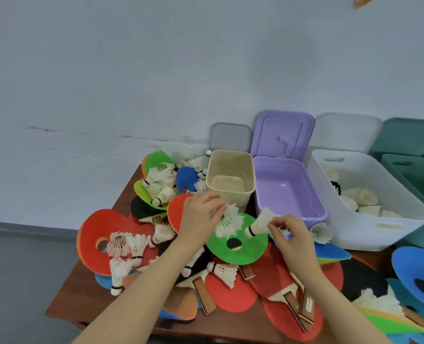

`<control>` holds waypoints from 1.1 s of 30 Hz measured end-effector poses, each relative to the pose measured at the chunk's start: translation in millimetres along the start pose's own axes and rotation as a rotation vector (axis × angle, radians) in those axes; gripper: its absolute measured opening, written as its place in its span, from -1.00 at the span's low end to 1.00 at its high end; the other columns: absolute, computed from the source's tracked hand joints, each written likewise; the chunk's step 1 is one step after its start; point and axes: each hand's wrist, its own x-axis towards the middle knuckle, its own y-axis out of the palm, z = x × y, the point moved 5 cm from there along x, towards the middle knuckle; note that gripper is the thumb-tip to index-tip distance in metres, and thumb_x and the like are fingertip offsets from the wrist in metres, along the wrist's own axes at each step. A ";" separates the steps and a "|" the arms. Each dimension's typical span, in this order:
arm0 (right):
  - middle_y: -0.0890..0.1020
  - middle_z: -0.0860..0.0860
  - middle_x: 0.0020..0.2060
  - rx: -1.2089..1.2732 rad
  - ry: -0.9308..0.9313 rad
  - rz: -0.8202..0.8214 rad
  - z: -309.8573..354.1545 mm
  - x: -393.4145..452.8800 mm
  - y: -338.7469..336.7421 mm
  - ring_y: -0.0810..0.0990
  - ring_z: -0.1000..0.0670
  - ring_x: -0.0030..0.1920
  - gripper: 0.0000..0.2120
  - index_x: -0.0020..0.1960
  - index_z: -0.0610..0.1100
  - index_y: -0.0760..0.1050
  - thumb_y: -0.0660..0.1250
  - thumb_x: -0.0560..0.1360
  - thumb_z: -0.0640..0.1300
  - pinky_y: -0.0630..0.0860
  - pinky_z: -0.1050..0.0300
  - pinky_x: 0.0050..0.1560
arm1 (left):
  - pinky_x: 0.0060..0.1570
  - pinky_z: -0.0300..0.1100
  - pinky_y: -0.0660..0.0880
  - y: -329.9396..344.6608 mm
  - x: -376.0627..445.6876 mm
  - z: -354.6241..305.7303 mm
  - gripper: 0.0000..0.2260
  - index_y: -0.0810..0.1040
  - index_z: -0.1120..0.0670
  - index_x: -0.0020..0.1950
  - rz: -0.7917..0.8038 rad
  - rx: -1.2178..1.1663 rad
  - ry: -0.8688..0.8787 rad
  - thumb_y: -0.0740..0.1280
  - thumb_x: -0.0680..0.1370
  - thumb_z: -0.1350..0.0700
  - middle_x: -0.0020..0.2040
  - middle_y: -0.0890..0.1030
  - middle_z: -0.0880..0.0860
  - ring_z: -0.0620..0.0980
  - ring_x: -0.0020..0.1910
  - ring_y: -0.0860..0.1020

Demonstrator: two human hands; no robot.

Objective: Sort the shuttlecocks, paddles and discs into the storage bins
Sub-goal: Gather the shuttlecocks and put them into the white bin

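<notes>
— What's hard to make out?

— The green bin is cut off at the right edge, and the paddles lie half buried under foam discs.

— How many bins?

— Four on the brown surface: beige, purple, white, green. The white one has feathered shuttlecocks inside.

— And the hands?

— The left hand pinches a shuttlecock on the green disc; the right hand pinches a second shuttlecock beside it.

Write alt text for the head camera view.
Two bare hands each pinch a white shuttlecock over a green disc on a table piled with paddles, discs and shuttlecocks: left hand, right hand. Behind stand beige, purple, white and green open bins.
</notes>
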 end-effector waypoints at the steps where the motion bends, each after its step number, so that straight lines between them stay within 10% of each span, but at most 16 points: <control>1: 0.54 0.15 -0.25 -0.023 -0.011 -0.017 -7.7 6.7 -12.3 0.46 0.13 -0.16 -0.77 -0.20 -0.04 0.50 0.41 0.41 -0.35 0.39 0.18 -0.10 | -0.01 0.01 0.44 12.4 9.7 -12.1 -0.75 0.69 0.06 -0.11 0.003 -0.029 0.011 0.28 0.47 -0.04 -0.06 0.65 0.00 0.06 -0.05 0.57; 17: 0.48 0.10 -0.26 -0.249 0.099 -0.264 -199.7 126.4 -215.1 0.40 0.09 -0.16 -0.91 -0.17 -0.15 0.57 0.40 0.43 -0.31 0.27 0.40 -0.13 | -0.32 -0.18 0.42 250.6 158.9 -190.3 -0.77 0.65 0.05 -0.03 0.144 -0.123 0.062 0.25 0.53 -0.02 -0.09 0.56 -0.03 -0.08 -0.20 0.52; 33: 0.52 -0.02 0.14 -0.284 0.359 -0.041 -326.3 212.0 -212.3 0.49 -0.03 0.12 -0.74 0.20 -0.12 0.51 0.26 0.54 -0.10 0.46 0.06 0.09 | 0.13 -0.13 0.39 375.7 218.1 -183.5 -0.65 0.38 0.07 0.39 0.512 0.082 -0.057 0.17 0.61 0.05 0.33 0.41 0.01 0.03 0.25 0.43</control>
